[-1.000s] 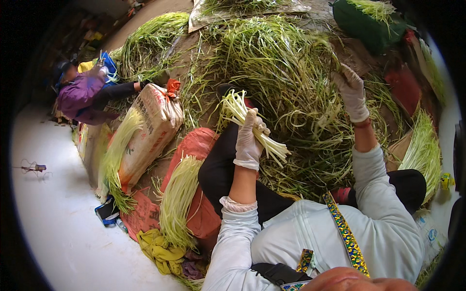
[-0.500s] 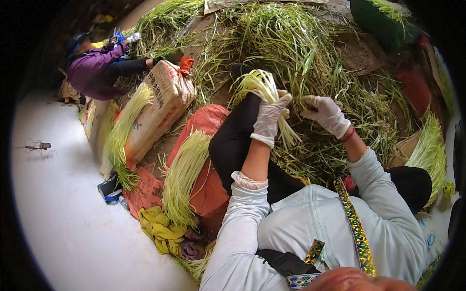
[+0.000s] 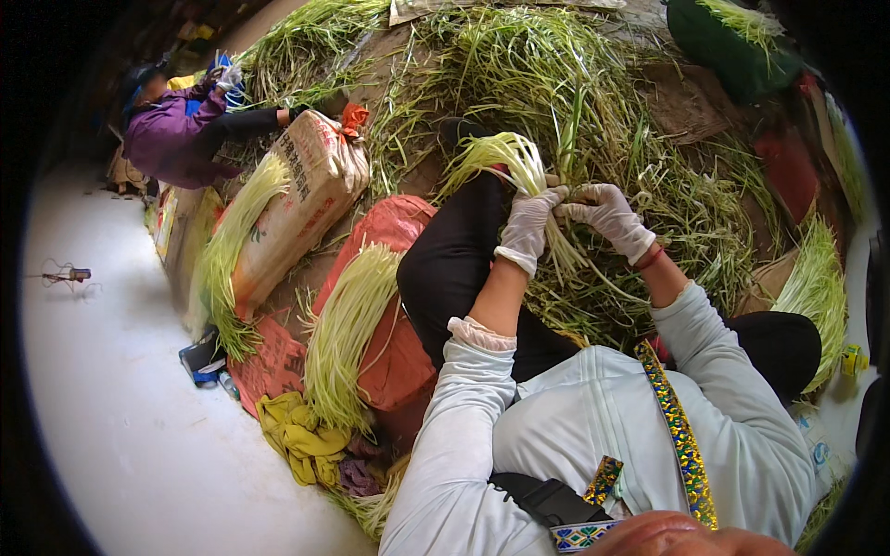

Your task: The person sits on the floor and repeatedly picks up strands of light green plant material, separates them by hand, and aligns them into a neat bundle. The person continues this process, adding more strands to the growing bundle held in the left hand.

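Observation:
A bunch of pale yellow-green vegetable stalks [image 3: 512, 156] is gripped in my gloved left hand [image 3: 532, 224], its tops bending to the left and its lower ends sticking out below the fist. Close beside it, my gloved right hand [image 3: 612, 221] pinches a leafy green stalk [image 3: 569, 144] whose leaves point up and away from me. The fingertips of both hands nearly meet, and what lies right between them is partly hidden. One long thin stalk trails down to the right below my hands. Under and beyond them spreads a big heap of loose green stalks and leaves [image 3: 547, 65].
Left of my knee, a bundle of pale stalks [image 3: 352, 324] lies on a red sack [image 3: 394, 361]. Another bundle [image 3: 243, 241] leans on a white printed sack [image 3: 311, 185]. A person in purple [image 3: 176, 139] works at far left. More stalks [image 3: 816, 296] lie at right; a yellow-green cloth [image 3: 301, 440] lies lower left.
My right hand has moved left to my left hand and now pinches a leafy stalk. My left hand has shifted slightly right and down with the bunch.

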`<move>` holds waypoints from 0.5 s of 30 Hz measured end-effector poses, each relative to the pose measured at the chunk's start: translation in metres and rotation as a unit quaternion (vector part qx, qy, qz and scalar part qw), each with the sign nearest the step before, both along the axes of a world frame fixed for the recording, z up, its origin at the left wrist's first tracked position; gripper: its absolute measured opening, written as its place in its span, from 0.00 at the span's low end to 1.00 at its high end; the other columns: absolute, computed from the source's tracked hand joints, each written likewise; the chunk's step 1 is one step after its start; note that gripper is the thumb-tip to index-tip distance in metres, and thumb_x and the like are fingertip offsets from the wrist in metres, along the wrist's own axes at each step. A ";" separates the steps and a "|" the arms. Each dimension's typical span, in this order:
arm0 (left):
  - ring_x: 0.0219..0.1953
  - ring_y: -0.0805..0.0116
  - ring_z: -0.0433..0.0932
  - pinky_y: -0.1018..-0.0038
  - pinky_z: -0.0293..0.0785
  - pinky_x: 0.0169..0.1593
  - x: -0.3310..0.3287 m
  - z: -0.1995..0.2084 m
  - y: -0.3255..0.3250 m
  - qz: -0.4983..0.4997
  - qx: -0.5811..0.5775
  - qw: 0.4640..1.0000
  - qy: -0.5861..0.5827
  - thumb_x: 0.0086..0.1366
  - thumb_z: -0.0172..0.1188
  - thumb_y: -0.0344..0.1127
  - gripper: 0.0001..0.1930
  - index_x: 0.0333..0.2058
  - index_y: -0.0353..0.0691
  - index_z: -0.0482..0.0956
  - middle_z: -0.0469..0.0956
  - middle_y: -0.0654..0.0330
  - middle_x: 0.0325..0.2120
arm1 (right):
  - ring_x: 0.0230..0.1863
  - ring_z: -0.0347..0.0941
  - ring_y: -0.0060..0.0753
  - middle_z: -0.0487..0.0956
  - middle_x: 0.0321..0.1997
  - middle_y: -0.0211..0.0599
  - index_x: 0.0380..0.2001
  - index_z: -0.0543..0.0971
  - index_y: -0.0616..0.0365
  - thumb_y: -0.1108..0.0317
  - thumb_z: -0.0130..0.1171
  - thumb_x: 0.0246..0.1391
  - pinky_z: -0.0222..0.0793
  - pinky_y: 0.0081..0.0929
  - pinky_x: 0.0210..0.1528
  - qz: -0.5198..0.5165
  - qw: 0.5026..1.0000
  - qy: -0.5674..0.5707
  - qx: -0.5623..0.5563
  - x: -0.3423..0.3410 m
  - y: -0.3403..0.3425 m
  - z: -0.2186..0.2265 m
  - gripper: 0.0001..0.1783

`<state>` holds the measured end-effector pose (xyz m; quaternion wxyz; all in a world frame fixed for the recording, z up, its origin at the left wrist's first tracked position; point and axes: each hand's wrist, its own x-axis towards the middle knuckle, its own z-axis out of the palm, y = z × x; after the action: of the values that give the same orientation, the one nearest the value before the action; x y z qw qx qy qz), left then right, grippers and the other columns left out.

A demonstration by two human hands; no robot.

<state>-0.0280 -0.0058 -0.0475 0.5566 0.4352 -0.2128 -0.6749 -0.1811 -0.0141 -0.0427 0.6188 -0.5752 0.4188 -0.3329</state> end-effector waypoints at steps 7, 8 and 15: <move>0.24 0.76 0.73 0.82 0.70 0.23 0.005 0.013 0.004 -0.014 -0.015 0.999 -0.032 0.54 0.61 0.24 0.08 0.33 0.40 0.74 0.75 0.64 0.26 | 0.18 0.63 0.11 0.74 0.19 0.20 0.29 0.79 0.58 0.59 0.68 0.43 0.57 0.13 0.19 -0.033 0.991 -0.055 0.120 0.006 0.009 0.013 0.15; 0.24 0.75 0.74 0.82 0.70 0.23 0.006 0.015 0.005 -0.024 -0.012 0.998 -0.057 0.54 0.61 0.24 0.08 0.33 0.40 0.74 0.75 0.64 0.26 | 0.18 0.64 0.11 0.74 0.20 0.20 0.29 0.79 0.58 0.60 0.68 0.43 0.57 0.13 0.18 -0.041 0.988 -0.082 0.127 0.005 0.009 0.015 0.15; 0.21 0.74 0.74 0.81 0.70 0.20 0.005 0.019 0.003 0.005 -0.020 0.998 -0.051 0.52 0.60 0.22 0.10 0.33 0.40 0.72 0.77 0.60 0.27 | 0.20 0.65 0.11 0.75 0.22 0.21 0.31 0.78 0.60 0.67 0.61 0.51 0.60 0.12 0.20 -0.149 0.983 -0.081 0.073 -0.005 0.012 0.006 0.08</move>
<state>-0.0227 -0.0024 -0.0286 0.5571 0.4592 -0.2518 -0.6445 -0.1865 -0.0021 -0.0366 0.6346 -0.4308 0.4715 -0.4351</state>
